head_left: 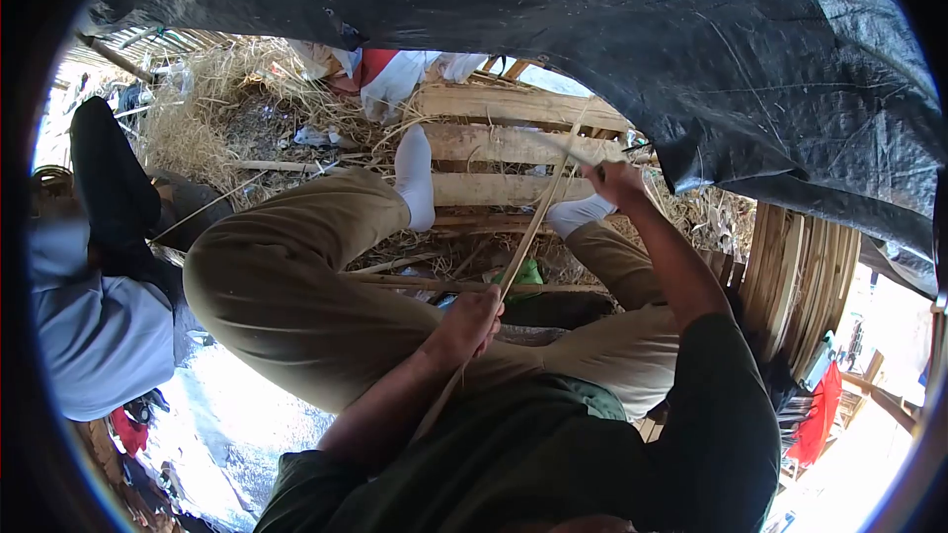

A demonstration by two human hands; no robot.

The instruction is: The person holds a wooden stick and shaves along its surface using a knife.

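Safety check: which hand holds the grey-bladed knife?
The right hand, gripping the thin, grey-bladed knife; the left hand grips the long, tan wooden strip.

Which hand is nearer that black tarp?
Right. The right hand is out near the hanging black tarp; the left hand is farther back, gripping the wooden strip.

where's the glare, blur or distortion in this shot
All in the head view: glare burns out the shiny sheet at lower left, and the lower right edge is washed out too; the tarp along the top is dark; the picture bends like a fisheye inside a black rim; the blade in the right hand looks smeared, the strip in the left hand clearer.
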